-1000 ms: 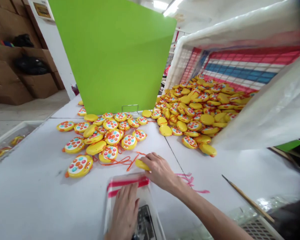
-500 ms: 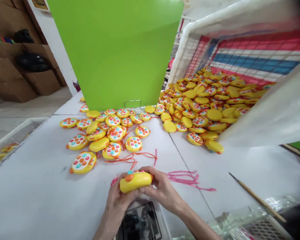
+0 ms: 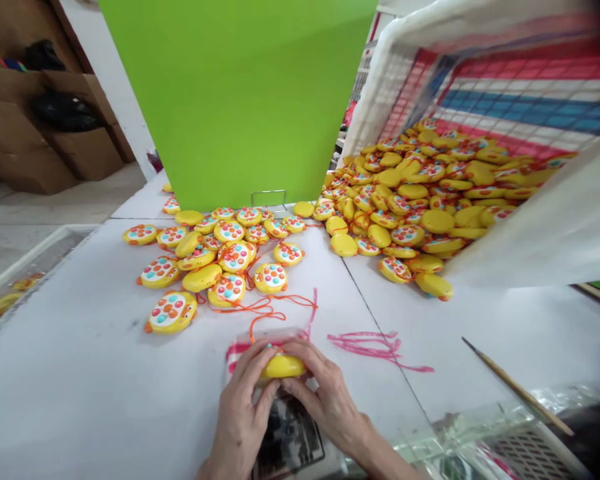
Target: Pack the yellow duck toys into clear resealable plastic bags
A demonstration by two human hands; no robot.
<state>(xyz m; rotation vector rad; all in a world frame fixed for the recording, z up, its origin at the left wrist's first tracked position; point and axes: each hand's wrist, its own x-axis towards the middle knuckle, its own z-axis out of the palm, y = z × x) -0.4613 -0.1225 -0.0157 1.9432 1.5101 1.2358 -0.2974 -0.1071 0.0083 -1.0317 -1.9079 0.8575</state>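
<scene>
Between both hands I hold a yellow toy (image 3: 284, 366) with coloured buttons on its upper face, tilted so its plain yellow side faces me. My left hand (image 3: 246, 400) grips its left end, fingers over the top and thumb below. My right hand (image 3: 325, 393) closes round the right end in the same way. Under the hands lies a dark, black-framed panel (image 3: 295, 433), partly covered by them. Just behind the fingers a pink-and-white striped piece (image 3: 234, 352) shows. An orange cord (image 3: 263, 308) lies on the table beyond the hands.
Several similar duck-like toys (image 3: 173, 312) lie loosely piled beyond my hands. A tipped white basket (image 3: 380, 87) spills many more at the right. Pink strips (image 3: 375, 348) and a thin brush-like stick (image 3: 515, 383) lie rightward. A green board (image 3: 230, 100) stands at the back.
The toy has been turned and lowered slightly, and my fingers now wrap over its top. The striped piece behind it shows more. The camera view has shifted a little.
</scene>
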